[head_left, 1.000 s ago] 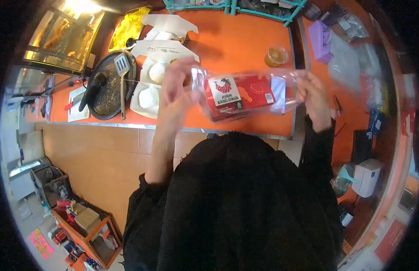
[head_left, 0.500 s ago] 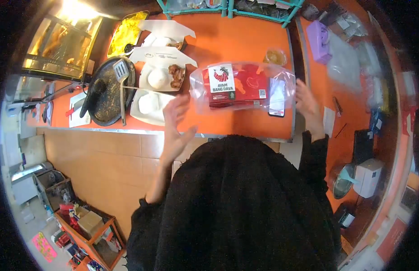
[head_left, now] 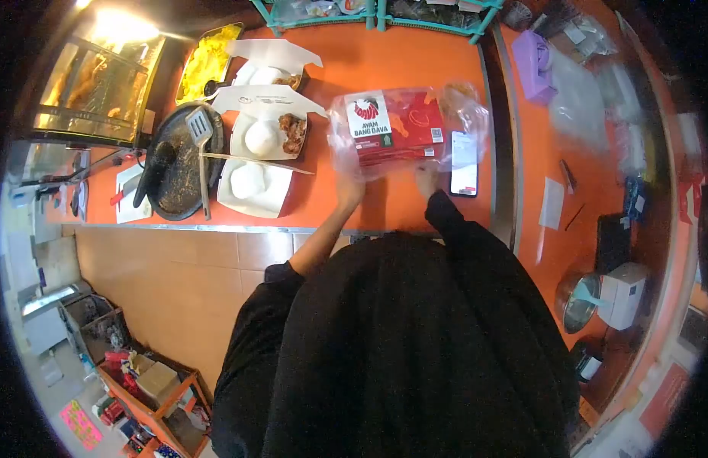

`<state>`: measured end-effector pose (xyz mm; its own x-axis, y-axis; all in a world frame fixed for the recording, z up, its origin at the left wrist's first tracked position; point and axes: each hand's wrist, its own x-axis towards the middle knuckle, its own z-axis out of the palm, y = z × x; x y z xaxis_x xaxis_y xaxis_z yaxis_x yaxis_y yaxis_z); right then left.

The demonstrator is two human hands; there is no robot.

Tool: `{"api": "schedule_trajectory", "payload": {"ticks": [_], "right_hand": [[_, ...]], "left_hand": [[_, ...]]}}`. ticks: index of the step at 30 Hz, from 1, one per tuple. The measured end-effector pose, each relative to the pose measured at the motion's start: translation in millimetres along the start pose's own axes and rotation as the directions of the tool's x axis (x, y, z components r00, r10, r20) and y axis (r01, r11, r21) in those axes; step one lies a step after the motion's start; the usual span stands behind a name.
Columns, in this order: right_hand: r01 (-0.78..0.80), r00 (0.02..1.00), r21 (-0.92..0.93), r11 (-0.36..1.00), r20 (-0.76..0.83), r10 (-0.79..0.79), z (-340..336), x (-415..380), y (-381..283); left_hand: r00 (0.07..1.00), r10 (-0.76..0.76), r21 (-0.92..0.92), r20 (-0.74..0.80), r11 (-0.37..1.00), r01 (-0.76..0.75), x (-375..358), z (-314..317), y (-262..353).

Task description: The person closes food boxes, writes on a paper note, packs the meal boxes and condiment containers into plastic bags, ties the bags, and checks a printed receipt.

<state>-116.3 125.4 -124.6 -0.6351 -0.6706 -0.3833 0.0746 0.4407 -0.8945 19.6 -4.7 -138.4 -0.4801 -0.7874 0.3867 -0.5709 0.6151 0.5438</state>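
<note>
Reaching forward, the left hand [head_left: 351, 189] and right hand [head_left: 426, 183] are apart by the clear bag [head_left: 344, 149]; I can't tell if they grip.

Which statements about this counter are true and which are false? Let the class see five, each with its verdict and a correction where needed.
1. The red box is in a clear plastic bag. True.
2. The spatula lies on the phone. False: it lies across the dark stone dish.
3. The phone is to the right of the red box. True.
4. The left hand is on the spatula. False: it is by the bag's near side, as is the right hand.
</note>
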Motion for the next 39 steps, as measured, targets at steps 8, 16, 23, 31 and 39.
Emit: {"api": "schedule_trajectory", "payload": {"ticks": [8,16,23,31,39], "right_hand": [[-0.146,0.972,-0.349,0.926,0.123,0.200,-105,-55,-77],[0.362,0.921,-0.250,0.898,-0.049,-0.386,-76,-25,-264],[0.352,0.903,0.200,0.915,0.183,-0.387,-125,-62,-340],[0.777,0.625,-0.478,0.410,0.503,-0.597,-134,-1,-408],[0.512,0.447,-0.859,-0.013,0.279,-0.850,14,299,-540]], "left_hand": [[0.476,-0.157,0.072,0.865,0.979,0.193,52,-182,52],[0.950,-0.056,-0.723,0.306,0.635,0.270,154,-208,122],[0.784,0.420,-0.854,0.457,-0.039,0.519,203,-273,138],[0.433,0.513,-0.671,0.741,0.579,0.462,205,-265,127],[0.417,0.509,-0.655,0.753,0.515,0.553,213,-274,100]]}}
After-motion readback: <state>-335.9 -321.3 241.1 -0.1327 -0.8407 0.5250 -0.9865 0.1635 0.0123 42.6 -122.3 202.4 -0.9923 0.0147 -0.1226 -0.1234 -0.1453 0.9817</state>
